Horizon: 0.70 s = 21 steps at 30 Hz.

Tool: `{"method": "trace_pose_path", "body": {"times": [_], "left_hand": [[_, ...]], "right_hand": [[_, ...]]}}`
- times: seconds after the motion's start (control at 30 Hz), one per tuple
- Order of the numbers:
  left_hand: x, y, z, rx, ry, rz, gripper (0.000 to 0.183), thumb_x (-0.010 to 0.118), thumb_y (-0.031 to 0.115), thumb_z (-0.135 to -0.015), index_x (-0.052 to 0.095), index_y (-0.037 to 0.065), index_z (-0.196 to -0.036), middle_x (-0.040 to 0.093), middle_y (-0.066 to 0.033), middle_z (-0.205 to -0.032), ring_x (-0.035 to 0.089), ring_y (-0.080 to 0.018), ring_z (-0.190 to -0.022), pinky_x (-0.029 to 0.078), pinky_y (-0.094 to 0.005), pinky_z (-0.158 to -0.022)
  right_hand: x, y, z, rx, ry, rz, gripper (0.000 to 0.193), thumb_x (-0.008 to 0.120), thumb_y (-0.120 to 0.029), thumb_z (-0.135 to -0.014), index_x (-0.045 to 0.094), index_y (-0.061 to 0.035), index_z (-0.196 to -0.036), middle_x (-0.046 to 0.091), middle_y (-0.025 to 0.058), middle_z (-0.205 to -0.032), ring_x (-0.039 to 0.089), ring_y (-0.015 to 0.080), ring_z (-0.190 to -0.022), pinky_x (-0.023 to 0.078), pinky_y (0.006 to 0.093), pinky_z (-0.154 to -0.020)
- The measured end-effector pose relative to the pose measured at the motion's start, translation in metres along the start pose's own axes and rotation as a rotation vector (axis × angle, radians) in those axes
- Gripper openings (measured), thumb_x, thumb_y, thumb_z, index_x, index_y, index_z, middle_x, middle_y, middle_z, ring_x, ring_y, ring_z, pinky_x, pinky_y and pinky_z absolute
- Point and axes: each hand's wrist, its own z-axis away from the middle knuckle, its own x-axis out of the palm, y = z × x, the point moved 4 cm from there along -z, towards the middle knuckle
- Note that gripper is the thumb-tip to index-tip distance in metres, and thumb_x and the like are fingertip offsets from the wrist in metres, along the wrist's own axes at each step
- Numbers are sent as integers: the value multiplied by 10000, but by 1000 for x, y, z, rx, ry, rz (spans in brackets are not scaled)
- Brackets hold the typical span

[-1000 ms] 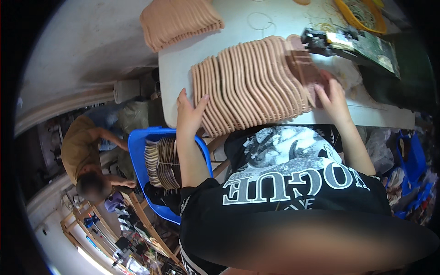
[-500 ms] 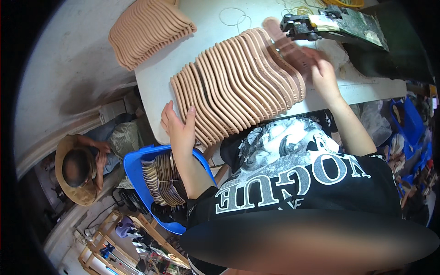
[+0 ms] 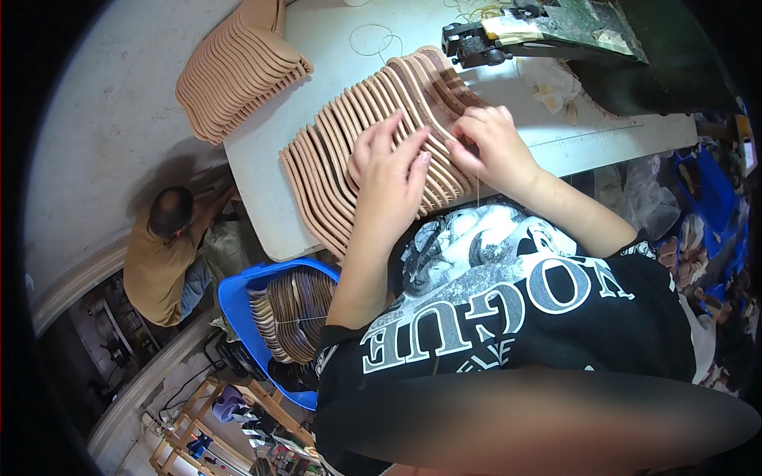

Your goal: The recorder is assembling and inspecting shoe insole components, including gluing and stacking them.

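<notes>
A long row of tan insoles [image 3: 349,147] stands on edge, packed side by side on the white table. My left hand [image 3: 389,163] lies over the middle of the row, its fingers apart and bent on the upper edges, holding nothing. At the row's right end, my right hand [image 3: 496,151] has its fingers curled round the near part of a darker brown insole [image 3: 454,89], which leans against the others. The palm hides what exactly lies between thumb and fingers. A thin thread-like line hangs below that hand.
Another stack of insoles [image 3: 230,75] sits at the table's far left. A green machine arm [image 3: 556,32] reaches in from the far right. Thin rubber bands [image 3: 373,40] lie behind the row. A blue bin [image 3: 238,317] with tied insoles stands at left; a person [image 3: 171,246] crouches beyond.
My right hand has brought the brown insole leftward against the row's end. My left hand has moved from the left end onto the middle. The person at left has shifted, one arm reaching out.
</notes>
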Motion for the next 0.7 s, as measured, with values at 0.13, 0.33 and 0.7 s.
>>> {"method": "trace_pose_path", "body": {"times": [0.13, 0.33, 0.7], "left_hand": [[6, -8, -4, -17, 14, -26, 182, 609, 208, -859, 681, 114, -998, 516, -113, -1315, 378, -327, -1259, 234, -457, -1058], [-1, 6, -8, -34, -93, 1530, 586, 512, 307, -981, 299, -53, -1391, 476, -132, -1319, 487, -206, -1195, 355, -345, -1048], [-31, 56, -10, 55, 230, 1035, 402, 528, 49, -923, 361, -78, -1266, 545, -148, -1153, 570, -161, -1021, 458, -290, -895]], "right_hand": [[-29, -15, 14, -188, 123, -158, 129, 693, -79, -736, 575, -31, -755, 524, 76, -725, 508, 261, -709, 424, 356, -668], [-66, -29, 22, 3, 14, -660, 106, 704, -85, -780, 618, -25, -782, 544, 38, -715, 483, 152, -651, 400, 280, -605], [-102, -59, -18, -205, 225, -244, 138, 701, -137, -813, 644, -35, -888, 650, 89, -787, 633, 227, -686, 492, 334, -641]]}}
